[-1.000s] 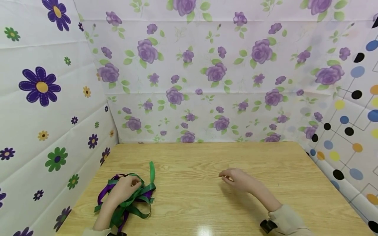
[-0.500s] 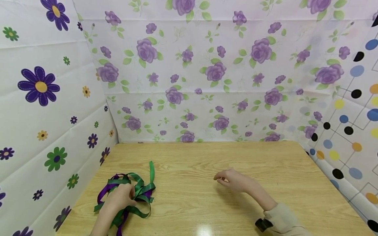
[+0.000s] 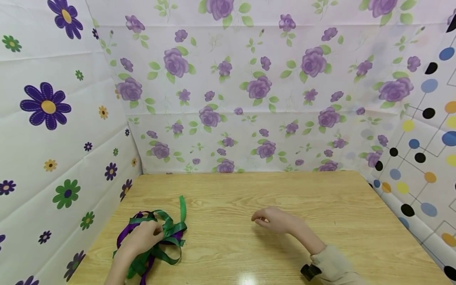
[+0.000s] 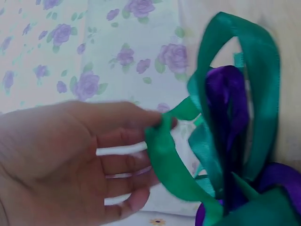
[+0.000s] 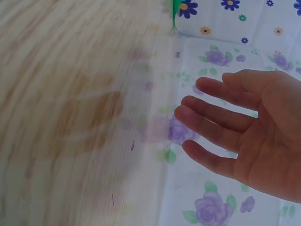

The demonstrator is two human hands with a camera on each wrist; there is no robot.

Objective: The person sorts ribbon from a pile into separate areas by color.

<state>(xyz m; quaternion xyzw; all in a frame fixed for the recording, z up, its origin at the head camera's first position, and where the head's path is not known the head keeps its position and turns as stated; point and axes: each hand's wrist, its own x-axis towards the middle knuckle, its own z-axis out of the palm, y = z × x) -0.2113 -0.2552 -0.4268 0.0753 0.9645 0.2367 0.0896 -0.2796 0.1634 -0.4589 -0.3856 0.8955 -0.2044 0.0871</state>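
Tangled green-and-purple ribbons (image 3: 173, 230) lie on the bench (image 3: 221, 253) at left, likely light, soft, slippery (satin, perhaps), best pinched by a loop; the left grip (image 3: 142, 237) pinches a green strand (image 4: 168, 162), the right grip (image 3: 273, 220) hangs relaxed, empty.

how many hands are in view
2: the left hand pinching a green ribbon at the ribbon tangle, and the right hand above the wooden table, holding nothing.
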